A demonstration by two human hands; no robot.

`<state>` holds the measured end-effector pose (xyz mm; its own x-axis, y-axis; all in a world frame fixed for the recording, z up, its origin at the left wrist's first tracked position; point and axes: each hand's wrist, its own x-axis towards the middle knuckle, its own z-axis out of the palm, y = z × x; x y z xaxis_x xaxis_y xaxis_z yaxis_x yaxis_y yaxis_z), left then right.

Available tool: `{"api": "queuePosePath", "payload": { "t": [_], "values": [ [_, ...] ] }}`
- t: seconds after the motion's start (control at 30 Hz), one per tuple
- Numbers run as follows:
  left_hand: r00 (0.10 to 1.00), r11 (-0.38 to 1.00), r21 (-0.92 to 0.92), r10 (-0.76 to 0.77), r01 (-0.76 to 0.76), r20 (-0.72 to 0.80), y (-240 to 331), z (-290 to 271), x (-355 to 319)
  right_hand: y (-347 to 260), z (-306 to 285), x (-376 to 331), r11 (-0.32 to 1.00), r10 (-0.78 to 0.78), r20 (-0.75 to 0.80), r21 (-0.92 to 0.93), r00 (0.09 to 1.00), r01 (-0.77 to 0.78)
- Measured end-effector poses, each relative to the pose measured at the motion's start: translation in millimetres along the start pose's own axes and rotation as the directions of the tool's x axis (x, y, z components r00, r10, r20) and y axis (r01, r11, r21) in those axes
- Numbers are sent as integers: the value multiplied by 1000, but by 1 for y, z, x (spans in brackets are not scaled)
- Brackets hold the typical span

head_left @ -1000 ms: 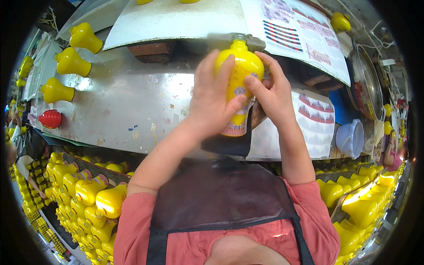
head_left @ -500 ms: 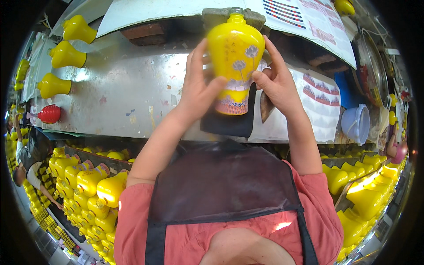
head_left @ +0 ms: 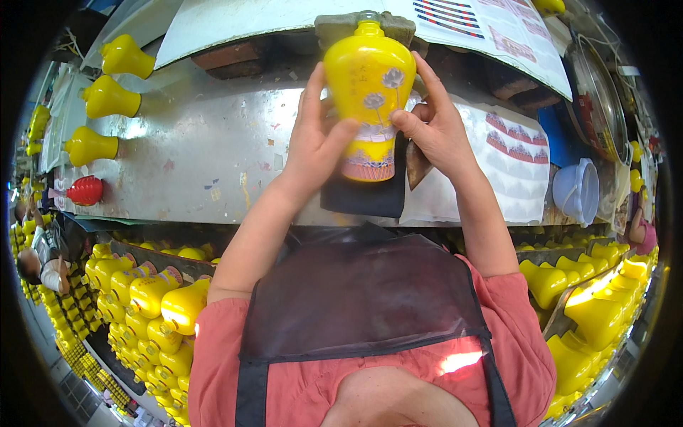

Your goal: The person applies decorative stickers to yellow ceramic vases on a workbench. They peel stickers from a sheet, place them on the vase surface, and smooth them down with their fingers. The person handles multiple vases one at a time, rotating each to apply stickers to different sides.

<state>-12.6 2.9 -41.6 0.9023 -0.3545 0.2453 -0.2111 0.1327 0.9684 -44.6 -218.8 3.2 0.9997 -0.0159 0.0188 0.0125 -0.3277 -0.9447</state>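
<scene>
Bottle (head_left: 366, 64), glossy yellow, wide-shouldered, probably glass, has its neck right at the lumpy grey block (head_left: 334, 32); left hand (head_left: 311, 139) and right hand (head_left: 439, 134) have fingers clamped round its sides. Guessing stiff, slick, kinda heavy, breakable, so I'd cradle both flanks below the shoulders.

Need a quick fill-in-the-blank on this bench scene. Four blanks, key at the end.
1. The bottle between the left grip and right grip is mainly ____ in colour.
2. At the left end of the metal table, the row of yellow bottles numbers ____.
3. The small ribbed vessel near that row is coloured ____.
4. The bucket is to the ____ of the right grip.

Missing words: yellow; three; red; right.
</scene>
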Motion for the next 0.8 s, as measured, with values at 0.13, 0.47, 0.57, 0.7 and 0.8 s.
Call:
{"api": "queuePosePath", "payload": {
  "t": [0.13, 0.47, 0.57, 0.7, 0.8],
  "values": [
    [999, 999, -22, -35, 36, 15, 6, 1, 1, -2, -4, -1, 999, 7, 5, -31, 1000, -7],
    [999, 989, 141, -38, 41, -26, 21, 5, 9, -51, -9, 22, 980, -112, -85, -176, 990, 96],
    [1000, 976, 218, -14, 20, -28, 21, 7, 15, -67, 0, 34, 923, -160, -123, -371, 979, 104],
    [993, 985, 151, -74, 87, -89, 21, 11, 18, -75, 6, 41, 913, -95, -138, -406, 986, 31],
    [994, 983, 172, -47, 65, -103, 19, 11, 18, -74, 7, 41, 903, -135, -159, -427, 978, 55]
  ]
}}
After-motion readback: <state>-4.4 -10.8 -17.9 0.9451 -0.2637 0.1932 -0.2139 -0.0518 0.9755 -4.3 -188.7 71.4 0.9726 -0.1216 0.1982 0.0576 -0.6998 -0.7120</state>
